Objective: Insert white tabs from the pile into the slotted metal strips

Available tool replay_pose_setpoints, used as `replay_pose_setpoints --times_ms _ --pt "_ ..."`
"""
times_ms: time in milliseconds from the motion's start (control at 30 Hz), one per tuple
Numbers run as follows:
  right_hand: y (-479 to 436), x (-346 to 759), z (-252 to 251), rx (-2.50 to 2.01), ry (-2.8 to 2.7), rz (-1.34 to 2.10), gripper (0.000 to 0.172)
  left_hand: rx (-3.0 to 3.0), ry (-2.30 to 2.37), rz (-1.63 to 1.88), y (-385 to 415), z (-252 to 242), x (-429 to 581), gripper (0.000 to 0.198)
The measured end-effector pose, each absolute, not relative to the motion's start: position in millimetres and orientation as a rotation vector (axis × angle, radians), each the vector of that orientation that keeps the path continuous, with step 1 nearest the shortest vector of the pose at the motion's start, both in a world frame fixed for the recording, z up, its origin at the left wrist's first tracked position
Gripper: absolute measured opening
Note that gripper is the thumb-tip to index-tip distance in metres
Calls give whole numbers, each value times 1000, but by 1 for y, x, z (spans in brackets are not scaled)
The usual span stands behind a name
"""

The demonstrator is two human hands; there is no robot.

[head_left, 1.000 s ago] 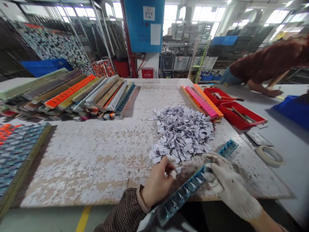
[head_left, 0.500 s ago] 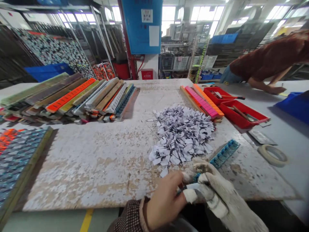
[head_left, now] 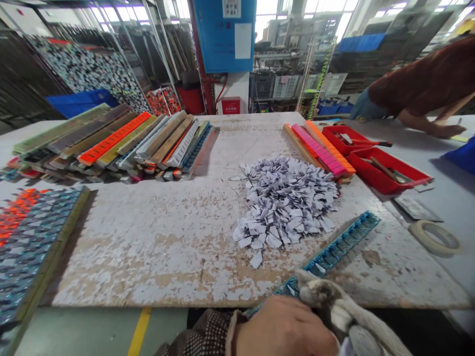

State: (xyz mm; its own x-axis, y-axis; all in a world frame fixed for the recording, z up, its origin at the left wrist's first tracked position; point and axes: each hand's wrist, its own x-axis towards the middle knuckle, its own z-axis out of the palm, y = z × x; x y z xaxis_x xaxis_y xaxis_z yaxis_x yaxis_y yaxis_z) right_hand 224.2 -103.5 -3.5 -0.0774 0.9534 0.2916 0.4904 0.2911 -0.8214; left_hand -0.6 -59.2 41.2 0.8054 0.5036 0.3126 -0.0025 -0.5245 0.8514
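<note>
A blue glittery slotted strip [head_left: 341, 242] lies diagonally on the table's near right part, with small pale pieces stuck in slots by the hands. My left hand [head_left: 285, 326], bare on its back, is bent over the strip's near end. Its fingers curl out of sight, so what they hold is hidden. My right hand [head_left: 341, 306], in a worn white glove, is beside it with fingers curled and the fingertip area against the strip. A pale flat piece [head_left: 345, 347] shows at the glove's lower edge. Beyond the strip lies a heap of whitish flat pieces [head_left: 289, 202].
Stacked slotted bars [head_left: 122, 143] lie at the back left, a filled board [head_left: 40, 247] at the left edge. Pink and orange bars [head_left: 319, 148], red trays [head_left: 386, 170] and a tape roll [head_left: 434, 237] are on the right. A co-worker [head_left: 426, 84] leans over the far right table.
My hands have moved down from above the strip's near end, the left now bent over it. More of the strip shows. The view has tilted slightly, shifting the scene right.
</note>
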Motion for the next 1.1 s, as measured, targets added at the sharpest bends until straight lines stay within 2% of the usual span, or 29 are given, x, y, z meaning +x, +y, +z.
replay_pose_setpoints --times_ms 100,167,367,433,533,600,700,800,933,1100 --pt "-106 222 -4 -1308 -1634 678 32 2055 864 785 -58 34 2 52" --pt "-104 215 -6 -1302 -1584 672 32 2051 992 791 -58 31 3 56" --pt "-98 192 -4 -1169 -1743 785 48 1996 609 717 -59 31 1 55" --pt "-95 199 1 -1233 -1839 587 48 2093 639 696 -54 28 -3 50" --pt "-83 227 4 -1433 -1926 190 28 2329 1004 532 -39 20 -14 22" --pt "-69 249 1 -1452 -1912 80 21 2406 1348 347 -27 15 -24 10" --pt "-50 269 -4 -1462 -2042 -142 13 2415 1645 74 -15 9 -38 11" --pt "-41 270 -4 -1445 -2255 -335 9 2396 1677 -73 -11 4 -43 13" --pt "-35 267 2 -1441 -2414 -330 21 2352 1620 -111 -8 -1 -41 12" --pt "-29 270 9 -1359 -2437 -280 24 2295 1600 -16 -8 -5 -41 10"
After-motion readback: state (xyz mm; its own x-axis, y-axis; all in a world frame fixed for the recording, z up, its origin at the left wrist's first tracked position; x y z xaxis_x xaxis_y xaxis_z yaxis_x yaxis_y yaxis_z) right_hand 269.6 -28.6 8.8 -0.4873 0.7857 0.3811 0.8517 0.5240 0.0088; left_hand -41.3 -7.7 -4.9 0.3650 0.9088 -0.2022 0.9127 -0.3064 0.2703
